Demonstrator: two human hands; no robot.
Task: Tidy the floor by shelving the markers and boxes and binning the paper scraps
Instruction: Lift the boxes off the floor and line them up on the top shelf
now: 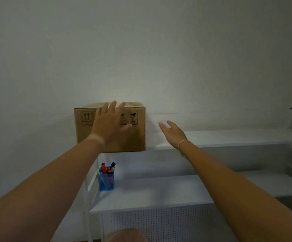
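Note:
A brown cardboard box (134,137) with printed handling symbols stands at the left end of the upper white shelf (229,138), against the wall. My left hand (110,123) lies flat on the box's front face, fingers spread, holding nothing. My right hand (173,131) hovers open to the right of the box, apart from it, above the shelf. On the lower shelf (159,193) a blue pen cup (106,180) holds several coloured markers (106,168).
The white shelving unit runs to the right along a pale wall. A perforated white panel (159,222) closes the front below the lower shelf. A blurred pale object (127,236) shows at the bottom edge.

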